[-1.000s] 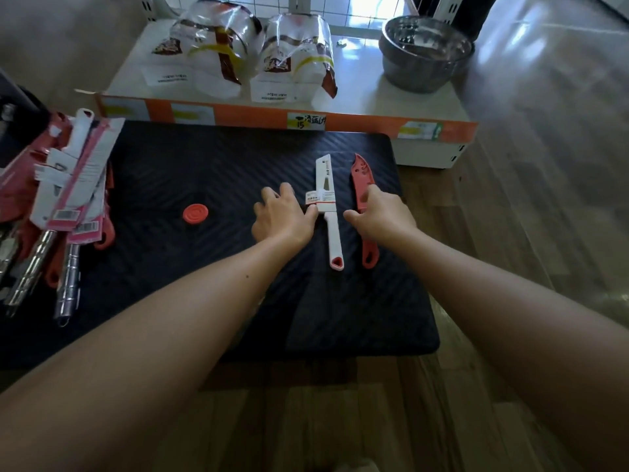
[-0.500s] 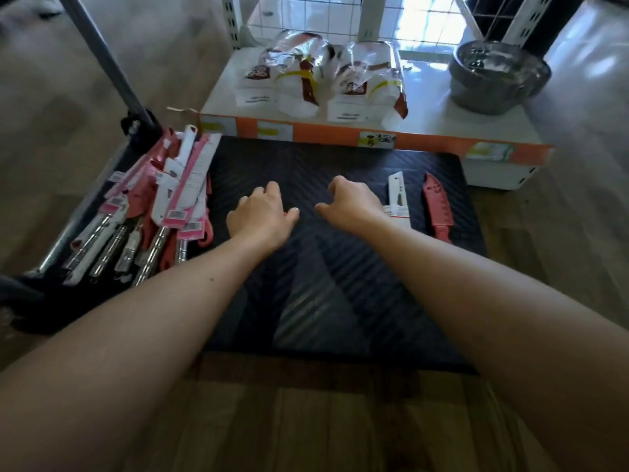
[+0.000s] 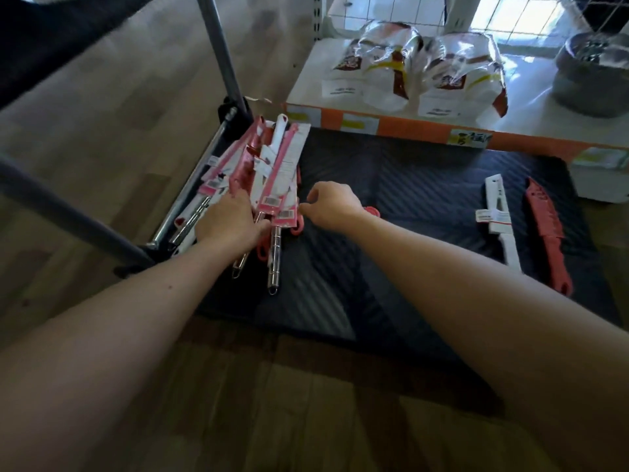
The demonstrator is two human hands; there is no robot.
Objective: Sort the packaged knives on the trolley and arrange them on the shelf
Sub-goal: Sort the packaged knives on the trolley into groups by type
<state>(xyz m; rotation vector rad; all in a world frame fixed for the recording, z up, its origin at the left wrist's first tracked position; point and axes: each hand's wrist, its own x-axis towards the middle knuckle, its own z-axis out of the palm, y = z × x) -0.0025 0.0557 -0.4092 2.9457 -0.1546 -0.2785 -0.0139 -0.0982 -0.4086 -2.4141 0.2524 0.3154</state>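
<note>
Our left hand (image 3: pixel 228 222) lies flat on the knife pile (image 3: pixel 269 172), nearer; right hand (image 3: pixel 332 205) beside it, fingers loosely apart, empty.

- One white knife (image 3: pixel 500 219) and one red knife (image 3: pixel 547 233) lie apart
- One pile of packaged knives (image 3: pixel 269 175), too jumbled to count
- Two snack bags (image 3: pixel 374 63)
- One metal bowl (image 3: pixel 594 73)
- Two hands (image 3: pixel 229 221)

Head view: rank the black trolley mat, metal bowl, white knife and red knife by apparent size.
1. black trolley mat
2. metal bowl, cropped by the frame edge
3-4. white knife and red knife: look about alike, not ranked
</note>
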